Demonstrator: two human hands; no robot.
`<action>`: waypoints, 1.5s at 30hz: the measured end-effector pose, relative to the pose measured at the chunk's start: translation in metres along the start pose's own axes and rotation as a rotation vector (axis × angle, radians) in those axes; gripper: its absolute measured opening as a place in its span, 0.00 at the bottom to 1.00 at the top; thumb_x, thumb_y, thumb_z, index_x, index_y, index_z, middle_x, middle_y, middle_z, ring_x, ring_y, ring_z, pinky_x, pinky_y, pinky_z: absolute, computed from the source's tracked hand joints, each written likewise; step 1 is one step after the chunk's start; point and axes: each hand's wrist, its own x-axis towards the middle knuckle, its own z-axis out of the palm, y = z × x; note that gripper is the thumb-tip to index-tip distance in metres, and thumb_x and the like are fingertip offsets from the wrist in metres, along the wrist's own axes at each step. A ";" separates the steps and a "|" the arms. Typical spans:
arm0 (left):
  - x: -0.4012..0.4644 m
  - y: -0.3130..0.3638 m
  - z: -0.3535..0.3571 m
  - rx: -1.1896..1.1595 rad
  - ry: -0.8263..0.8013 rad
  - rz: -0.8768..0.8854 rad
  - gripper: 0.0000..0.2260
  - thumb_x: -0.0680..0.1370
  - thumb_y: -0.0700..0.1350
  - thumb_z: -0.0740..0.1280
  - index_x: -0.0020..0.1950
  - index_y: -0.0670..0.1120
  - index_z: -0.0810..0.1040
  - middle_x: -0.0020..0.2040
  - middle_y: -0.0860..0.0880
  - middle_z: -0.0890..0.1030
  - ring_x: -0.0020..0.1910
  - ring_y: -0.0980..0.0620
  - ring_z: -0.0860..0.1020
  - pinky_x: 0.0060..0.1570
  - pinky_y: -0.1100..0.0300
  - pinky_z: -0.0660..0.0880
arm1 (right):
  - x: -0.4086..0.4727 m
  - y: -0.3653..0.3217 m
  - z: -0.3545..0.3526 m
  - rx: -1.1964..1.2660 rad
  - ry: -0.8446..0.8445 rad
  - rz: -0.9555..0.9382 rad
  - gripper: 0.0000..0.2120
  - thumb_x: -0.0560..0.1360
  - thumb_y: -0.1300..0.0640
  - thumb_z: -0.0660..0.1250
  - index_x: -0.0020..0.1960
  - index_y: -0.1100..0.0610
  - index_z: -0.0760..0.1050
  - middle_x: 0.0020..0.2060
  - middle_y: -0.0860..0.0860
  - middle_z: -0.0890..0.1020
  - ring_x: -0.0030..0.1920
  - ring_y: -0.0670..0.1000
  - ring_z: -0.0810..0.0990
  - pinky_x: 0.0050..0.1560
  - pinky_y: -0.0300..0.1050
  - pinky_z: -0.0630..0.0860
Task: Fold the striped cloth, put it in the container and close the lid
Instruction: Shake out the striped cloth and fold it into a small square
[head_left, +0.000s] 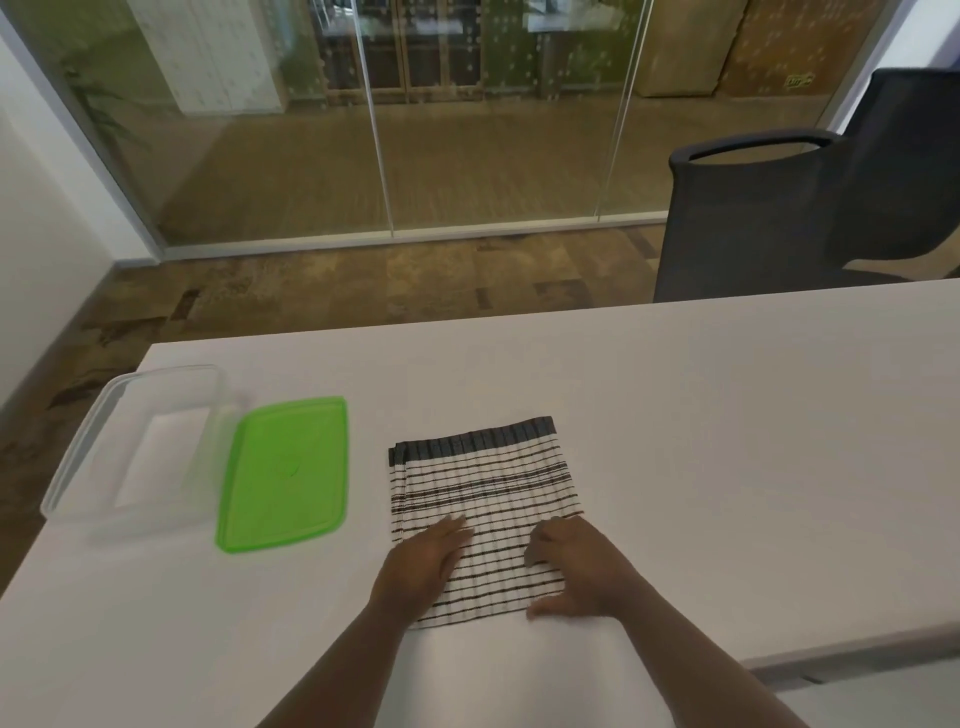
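Striped cloth (485, 499), folded on the white table (727, 415), is pressed flat by the left hand (423, 564); its near right corner is hidden under the loosely curled right hand (574, 566). The clear container (132, 452), blurred, and green lid (283, 475) are set leftward

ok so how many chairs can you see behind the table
2. One dark mesh chair stands just past the table's far edge on the right; a second chair is behind it against the frame's right border, partly cut off. More may be out of frame.
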 end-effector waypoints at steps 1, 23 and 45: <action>0.001 -0.001 0.000 -0.023 -0.025 -0.021 0.16 0.80 0.45 0.58 0.67 0.51 0.73 0.71 0.54 0.70 0.72 0.57 0.65 0.68 0.65 0.63 | 0.000 -0.002 -0.001 -0.015 -0.024 -0.013 0.27 0.64 0.34 0.66 0.55 0.51 0.77 0.55 0.49 0.79 0.55 0.50 0.76 0.58 0.42 0.68; 0.008 -0.017 -0.048 -1.194 -0.500 -0.614 0.44 0.70 0.71 0.36 0.55 0.46 0.82 0.56 0.41 0.83 0.58 0.50 0.80 0.62 0.56 0.69 | 0.034 -0.006 -0.089 0.936 -0.355 0.486 0.16 0.79 0.63 0.56 0.38 0.54 0.77 0.26 0.46 0.81 0.25 0.41 0.80 0.29 0.32 0.74; 0.016 -0.011 -0.035 -1.100 -0.364 -0.633 0.35 0.77 0.64 0.37 0.60 0.48 0.77 0.63 0.45 0.78 0.65 0.50 0.72 0.68 0.52 0.60 | 0.037 -0.080 -0.003 0.025 -0.404 0.035 0.16 0.68 0.51 0.72 0.51 0.56 0.75 0.52 0.53 0.78 0.54 0.54 0.74 0.46 0.45 0.67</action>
